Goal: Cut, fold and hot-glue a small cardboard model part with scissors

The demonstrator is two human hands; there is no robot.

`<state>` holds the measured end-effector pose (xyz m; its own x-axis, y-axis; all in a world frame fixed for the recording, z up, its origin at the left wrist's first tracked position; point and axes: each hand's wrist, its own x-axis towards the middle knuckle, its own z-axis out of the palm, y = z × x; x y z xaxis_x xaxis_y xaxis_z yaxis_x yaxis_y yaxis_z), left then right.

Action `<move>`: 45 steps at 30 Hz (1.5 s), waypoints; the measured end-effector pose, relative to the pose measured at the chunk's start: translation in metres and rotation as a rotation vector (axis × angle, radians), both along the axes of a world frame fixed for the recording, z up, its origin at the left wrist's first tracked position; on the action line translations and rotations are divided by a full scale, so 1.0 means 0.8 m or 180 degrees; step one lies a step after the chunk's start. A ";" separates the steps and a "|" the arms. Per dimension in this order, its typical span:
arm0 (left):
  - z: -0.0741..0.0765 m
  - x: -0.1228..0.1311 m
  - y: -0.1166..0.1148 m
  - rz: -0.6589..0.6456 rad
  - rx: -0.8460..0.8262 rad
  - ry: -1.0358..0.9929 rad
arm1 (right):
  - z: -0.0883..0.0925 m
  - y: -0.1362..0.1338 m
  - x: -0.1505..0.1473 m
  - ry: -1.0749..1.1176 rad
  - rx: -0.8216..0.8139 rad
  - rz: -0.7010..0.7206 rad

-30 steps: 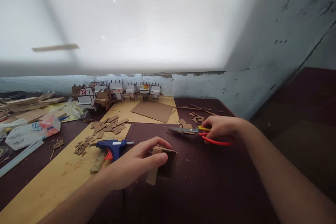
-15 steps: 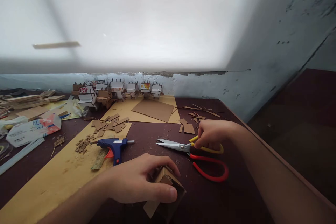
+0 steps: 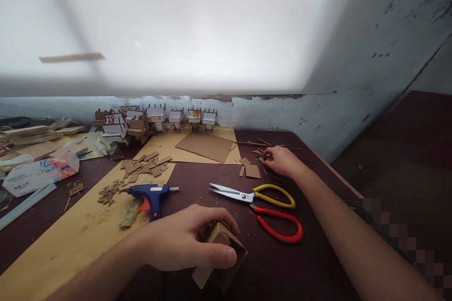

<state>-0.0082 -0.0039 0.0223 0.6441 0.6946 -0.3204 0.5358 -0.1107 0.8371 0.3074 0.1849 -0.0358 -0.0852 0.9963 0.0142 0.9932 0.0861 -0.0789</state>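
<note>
My left hand (image 3: 183,240) is closed round a small brown cardboard box piece (image 3: 222,258) at the near edge of the dark table. Scissors (image 3: 261,202) with one yellow and one red handle lie free on the table, blades pointing left. My right hand (image 3: 282,160) rests farther back on small cardboard scraps (image 3: 263,155), its fingers curled down on them; I cannot make out whether it grips one. A blue glue gun (image 3: 150,194) lies left of the scissors.
Cut cardboard bits (image 3: 146,167) lie scattered on a tan sheet (image 3: 70,249). A flat cardboard sheet (image 3: 206,146) and a row of small cardboard models (image 3: 158,120) sit at the wall. Wood strips and packaging are piled at the left. The table's right edge (image 3: 339,174) drops off.
My right hand let go of the scissors, which now lie on the table, and reached back to the scraps. My left hand drew the cardboard piece nearer.
</note>
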 end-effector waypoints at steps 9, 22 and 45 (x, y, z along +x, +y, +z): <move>0.006 0.000 0.001 -0.0001 -0.0010 0.0075 | -0.014 0.025 0.017 -0.0032 0.0079 -0.0150; 0.016 0.002 0.000 0.0054 -0.0127 0.0257 | 0.008 0.031 0.053 0.0112 0.0146 -0.0467; 0.003 0.001 0.001 0.0018 -0.0185 0.0072 | 0.021 0.012 0.002 0.0287 -0.0731 0.0289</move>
<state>-0.0077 -0.0029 0.0247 0.6323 0.6781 -0.3747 0.5550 -0.0591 0.8297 0.3093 0.1943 -0.0188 -0.1832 0.9626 -0.1997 0.9702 0.1443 -0.1945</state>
